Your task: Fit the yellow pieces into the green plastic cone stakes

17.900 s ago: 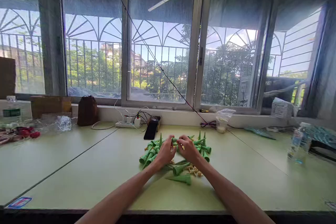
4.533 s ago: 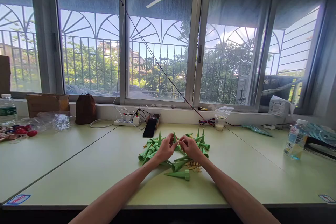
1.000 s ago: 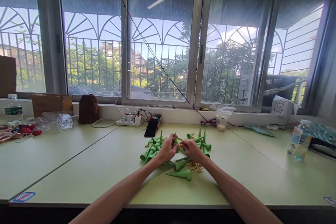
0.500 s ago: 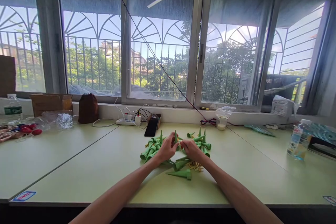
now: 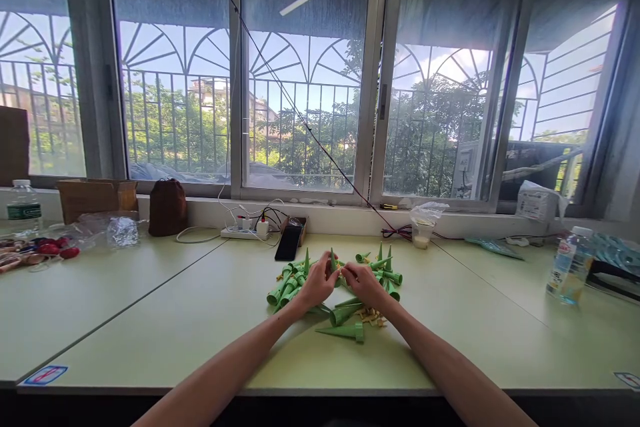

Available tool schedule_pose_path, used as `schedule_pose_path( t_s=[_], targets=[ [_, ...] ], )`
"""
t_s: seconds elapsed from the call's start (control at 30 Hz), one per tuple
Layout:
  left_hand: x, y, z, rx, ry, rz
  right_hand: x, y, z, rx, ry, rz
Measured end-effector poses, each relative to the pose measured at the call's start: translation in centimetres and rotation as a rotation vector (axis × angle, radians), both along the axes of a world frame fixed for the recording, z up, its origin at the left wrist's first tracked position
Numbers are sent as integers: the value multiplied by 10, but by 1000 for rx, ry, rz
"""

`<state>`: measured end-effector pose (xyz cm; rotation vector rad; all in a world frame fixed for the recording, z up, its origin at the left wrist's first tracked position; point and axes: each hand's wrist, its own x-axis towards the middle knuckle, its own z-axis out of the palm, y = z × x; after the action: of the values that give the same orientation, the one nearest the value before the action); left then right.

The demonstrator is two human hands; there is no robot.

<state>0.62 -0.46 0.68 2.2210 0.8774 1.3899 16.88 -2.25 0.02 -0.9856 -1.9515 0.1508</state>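
Observation:
Both of my hands meet over a pile of green plastic cones point(image 5: 287, 281) in the middle of the pale green table point(image 5: 150, 340). My left hand point(image 5: 317, 283) is closed around one green cone point(image 5: 333, 260), held upright with its tip up. My right hand point(image 5: 364, 283) pinches a small pale yellow piece at the cone's base; the piece is mostly hidden by my fingers. More green cones point(image 5: 387, 270) lie to the right of my hands. One cone point(image 5: 343, 331) lies alone nearest me. Small beige pieces point(image 5: 373, 315) are scattered under my right wrist.
A black phone point(image 5: 289, 242) leans by a power strip point(image 5: 244, 232) under the window. At left are a brown pouch point(image 5: 167, 207), a cardboard box point(image 5: 93, 197), a water bottle point(image 5: 21, 208) and red items point(image 5: 47, 248). A bottle point(image 5: 567, 270) stands right, a plastic bag point(image 5: 423, 223) behind.
Almost nothing has moved over the last second. My hands stay together on the upright cone, with only small finger shifts at its base.

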Motion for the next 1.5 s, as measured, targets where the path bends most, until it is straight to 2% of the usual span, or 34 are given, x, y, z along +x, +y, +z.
schedule_pose_path(
  t_s=[0.33, 0.57, 0.9, 1.27, 1.5],
  targets=[
    [-1, 7, 3, -104, -97, 76, 0, -2, 1, -57, 74, 62],
    [-1, 7, 3, -156, -155, 49, 1, 2, -1, -62, 73, 93],
    [-1, 8, 2, -221, -185, 15, 3, 2, 0, 9, -21, 59],
    [-3, 7, 3, -130, -65, -2, 8, 9, -7, 54, -102, 43],
    [-4, 7, 4, -225, -134, -50, 8, -3, 1, 86, -210, 5]
  ],
)
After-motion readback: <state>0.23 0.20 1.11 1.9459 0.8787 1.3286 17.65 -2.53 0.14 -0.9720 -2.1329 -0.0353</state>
